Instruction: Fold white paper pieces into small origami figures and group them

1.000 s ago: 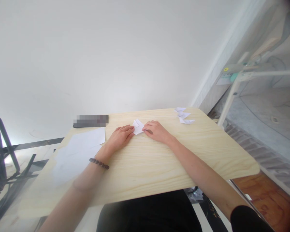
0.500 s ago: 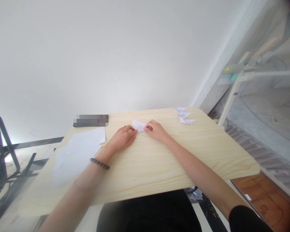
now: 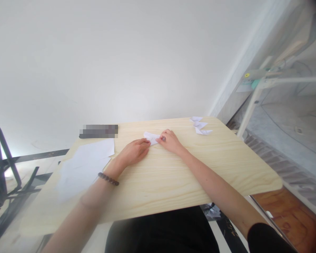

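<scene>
Holding one small white paper (image 3: 151, 136) between both hands, toward the far side of the bench (image 3: 152, 186), partly folded and, by judgement, not yet finished. Pinching its right end with the fingers of the right hand (image 3: 170, 142); resting the fingers of the left hand (image 3: 135, 151), close together, at its left end, with no possibility to see whether also pinching. Counting three pointed folded pieces (image 3: 199, 124) near the far right corner as apparently done; leaving flat white sheets (image 3: 86, 167) at the left side, unfolded.
</scene>
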`<state>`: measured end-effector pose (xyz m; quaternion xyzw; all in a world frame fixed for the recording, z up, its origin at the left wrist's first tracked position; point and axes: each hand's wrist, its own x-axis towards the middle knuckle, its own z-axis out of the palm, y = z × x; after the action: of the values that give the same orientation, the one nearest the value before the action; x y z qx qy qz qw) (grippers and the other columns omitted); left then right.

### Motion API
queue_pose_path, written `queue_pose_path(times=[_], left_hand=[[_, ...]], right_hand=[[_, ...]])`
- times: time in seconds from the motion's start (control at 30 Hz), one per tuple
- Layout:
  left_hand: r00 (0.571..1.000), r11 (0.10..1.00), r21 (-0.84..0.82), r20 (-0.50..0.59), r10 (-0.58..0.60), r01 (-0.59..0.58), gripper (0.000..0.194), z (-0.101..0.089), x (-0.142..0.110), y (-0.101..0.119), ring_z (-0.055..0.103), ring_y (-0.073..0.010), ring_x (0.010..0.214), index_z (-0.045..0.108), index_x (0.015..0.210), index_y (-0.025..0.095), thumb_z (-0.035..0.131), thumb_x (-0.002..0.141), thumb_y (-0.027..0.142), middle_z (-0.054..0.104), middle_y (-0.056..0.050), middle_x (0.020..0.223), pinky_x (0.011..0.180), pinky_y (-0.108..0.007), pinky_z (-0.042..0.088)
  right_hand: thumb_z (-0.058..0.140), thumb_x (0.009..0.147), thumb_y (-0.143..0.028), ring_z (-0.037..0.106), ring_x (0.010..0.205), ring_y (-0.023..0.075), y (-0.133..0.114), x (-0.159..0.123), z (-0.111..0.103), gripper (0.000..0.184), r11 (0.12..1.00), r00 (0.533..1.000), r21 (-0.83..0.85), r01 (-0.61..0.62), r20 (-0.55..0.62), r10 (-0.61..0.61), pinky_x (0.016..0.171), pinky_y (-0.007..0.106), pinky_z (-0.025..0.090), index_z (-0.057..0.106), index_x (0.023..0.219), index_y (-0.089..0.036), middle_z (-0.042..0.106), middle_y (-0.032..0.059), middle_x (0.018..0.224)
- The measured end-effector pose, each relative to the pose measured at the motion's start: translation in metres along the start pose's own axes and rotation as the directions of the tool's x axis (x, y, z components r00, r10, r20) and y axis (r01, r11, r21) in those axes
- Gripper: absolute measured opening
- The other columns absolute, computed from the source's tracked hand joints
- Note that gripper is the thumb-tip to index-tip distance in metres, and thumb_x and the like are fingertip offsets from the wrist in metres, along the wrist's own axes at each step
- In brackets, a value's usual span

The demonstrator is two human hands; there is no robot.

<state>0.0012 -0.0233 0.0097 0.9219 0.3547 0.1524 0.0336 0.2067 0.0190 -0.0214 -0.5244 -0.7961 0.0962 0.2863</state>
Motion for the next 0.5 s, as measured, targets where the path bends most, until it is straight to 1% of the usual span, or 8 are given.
queue_pose_path(times=[0.13,0.23,0.33,0.5], left_hand=[[0.999,0.998,0.036,0.007,-0.045,0.045,0.035,-0.0017,0.0004,0.0023,0.05,-0.02,0.102,0.048,0.115,0.017,0.035,0.084,0.027,0.052,-0.009,0.113,0.089,-0.032,0.039],[0.998,0.997,0.05,0.016,-0.061,0.061,0.038,-0.0045,0.0007,0.0054,0.052,-0.0192,0.099,0.043,0.12,0.021,0.035,0.084,0.025,0.054,-0.007,0.11,0.086,-0.031,0.041],[0.999,0.997,0.068,0.028,-0.04,0.038,0.037,-0.006,0.0015,0.0075,0.053,-0.018,0.097,0.046,0.118,0.024,0.035,0.084,0.023,0.053,-0.005,0.11,0.085,-0.03,0.041],[0.999,0.995,0.099,0.024,-0.022,0.019,0.034,-0.0053,0.0027,0.0082,0.053,-0.0172,0.094,0.049,0.115,0.023,0.035,0.084,0.022,0.054,-0.006,0.106,0.084,-0.03,0.041]], right_hand=[[0.052,0.074,-0.041,0.048,0.085,0.0155,-0.0009,-0.0013,0.0004,0.026,0.999,0.999,-0.024,-0.028,-0.016,0.028,0.081,0.029,0.037,0.058,0.067,-0.017,0.052,0.0056,0.085],[0.052,0.074,-0.04,0.048,0.085,0.0154,-0.002,-0.0022,0.0003,0.025,0.998,0.999,-0.039,-0.04,-0.022,0.039,0.08,0.029,0.037,0.057,0.067,-0.017,0.051,0.0053,0.085],[0.051,0.075,-0.04,0.048,0.085,0.0153,-0.003,-0.0027,-0.0004,0.024,0.998,0.999,-0.047,-0.041,-0.022,0.04,0.08,0.029,0.038,0.057,0.067,-0.017,0.051,0.0054,0.086],[0.05,0.076,-0.04,0.049,0.085,0.0153,-0.0054,-0.0033,-0.0022,0.026,0.997,0.999,-0.06,-0.047,-0.01,0.047,0.08,0.029,0.038,0.057,0.068,-0.016,0.052,0.0062,0.088]])
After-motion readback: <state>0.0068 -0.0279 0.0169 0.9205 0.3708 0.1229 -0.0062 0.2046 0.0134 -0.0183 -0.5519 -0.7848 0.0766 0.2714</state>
